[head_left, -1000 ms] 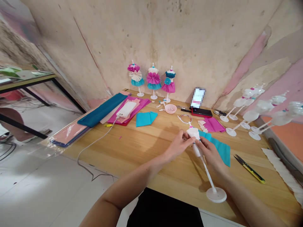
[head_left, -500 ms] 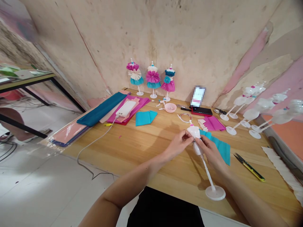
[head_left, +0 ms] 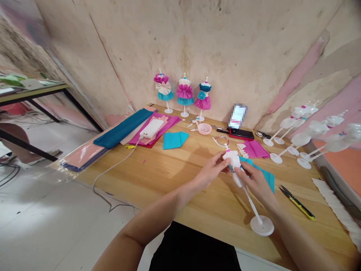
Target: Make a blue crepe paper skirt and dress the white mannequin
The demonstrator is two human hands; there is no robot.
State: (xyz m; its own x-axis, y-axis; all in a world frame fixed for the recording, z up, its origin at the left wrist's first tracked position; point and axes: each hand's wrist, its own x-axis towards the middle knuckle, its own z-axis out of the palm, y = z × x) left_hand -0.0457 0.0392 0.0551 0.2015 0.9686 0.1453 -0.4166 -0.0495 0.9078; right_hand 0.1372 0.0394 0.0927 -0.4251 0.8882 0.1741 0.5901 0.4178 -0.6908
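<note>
- the small white mannequin [head_left: 232, 160] is between the two hands above the worktop [head_left: 169, 173], leaning, with its top away from the person and its round base [head_left: 262, 226] toward them; whether the base touches the wood, i cannot tell.
- left hand [head_left: 213, 167]: its grip is closed on the upper body, thumb on the front, fingers curled behind.
- right hand [head_left: 255, 182]: its grip is on the waist, thumb on the front and fingers around the side; something dark by the thumb is too small to name.
- it looks like glossy hard plastic, so likely light and stiff, and a bit slippery under dry fingertips.
- the narrow waist seems the best place to hold, since its curve should stop fingers sliding; the shoulders would steady the top.
- the thin pole [head_left: 253, 205] looks the weakest part, probably poor for twisting or pulling.
- the turquoise sheet [head_left: 266, 177] lies beside the right hand; it looks thin and soft, likely to crease if pinched hard.
- the snips [head_left: 297, 203] lie to the right, apart from both hands.
</note>
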